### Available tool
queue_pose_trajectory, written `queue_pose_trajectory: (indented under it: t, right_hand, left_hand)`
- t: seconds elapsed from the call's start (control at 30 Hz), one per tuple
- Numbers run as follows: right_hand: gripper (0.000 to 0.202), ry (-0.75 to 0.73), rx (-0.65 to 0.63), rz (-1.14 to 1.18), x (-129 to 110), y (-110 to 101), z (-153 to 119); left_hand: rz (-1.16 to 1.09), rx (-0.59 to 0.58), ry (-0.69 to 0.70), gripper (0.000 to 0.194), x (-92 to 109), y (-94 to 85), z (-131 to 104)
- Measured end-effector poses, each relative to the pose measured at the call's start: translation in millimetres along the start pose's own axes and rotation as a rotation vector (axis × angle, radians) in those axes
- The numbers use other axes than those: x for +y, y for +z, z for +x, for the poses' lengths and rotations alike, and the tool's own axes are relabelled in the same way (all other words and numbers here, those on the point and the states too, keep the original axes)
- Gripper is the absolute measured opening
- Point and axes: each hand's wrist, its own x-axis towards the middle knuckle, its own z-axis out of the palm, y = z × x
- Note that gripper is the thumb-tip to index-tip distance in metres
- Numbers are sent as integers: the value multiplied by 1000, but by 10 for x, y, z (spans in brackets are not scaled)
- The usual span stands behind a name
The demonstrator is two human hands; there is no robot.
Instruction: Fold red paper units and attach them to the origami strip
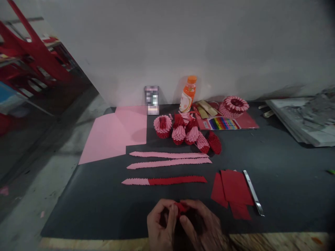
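Between the fingertips of my left hand (pixel 162 223) and my right hand (pixel 200 223) is a small red piece of paper (pixel 181 208), partly hidden by the fingers. Both hands are closed on it in a pinch, low over the near edge of the dark table. Just beyond them lies a pink-and-red folded paper strip (pixel 167 181). Farther back are two pink folded paper strips (pixel 167 163). Right of my right hand, red paper rectangles (pixel 237 188) overlap in a loose stack, with a silver utility knife (pixel 253 192) along their right side.
Pink paper sheets (pixel 112 134) cover the back left. Several folded paper pieces (pixel 178 134) sit mid-table before an orange-capped bottle (pixel 187 96) and a blurred phone-like item (pixel 152 100). A red packet (pixel 246 121) carries a paper ring (pixel 233 106); stacked sheets (pixel 298 122) lie far right.
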Motion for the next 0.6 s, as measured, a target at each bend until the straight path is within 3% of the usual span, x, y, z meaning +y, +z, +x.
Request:
queue_pose_trajectory:
  t: [0.2,0.3,0.43,0.6]
  right_hand:
    - [9,-55,129,35,41,-9,46]
    - [15,-85,124,39,31,10,51]
    - [14,-102,106,62,25,17,59]
    - [10,-329,93,22,7,-84,164]
  left_hand:
    - [108,10,75,52,-84,36,-25]
    - [155,67,68,52,-32,44,-57]
    - [183,14,47,50,47,19,-83]
    - [128,-11,-67,52,37,-22,-62]
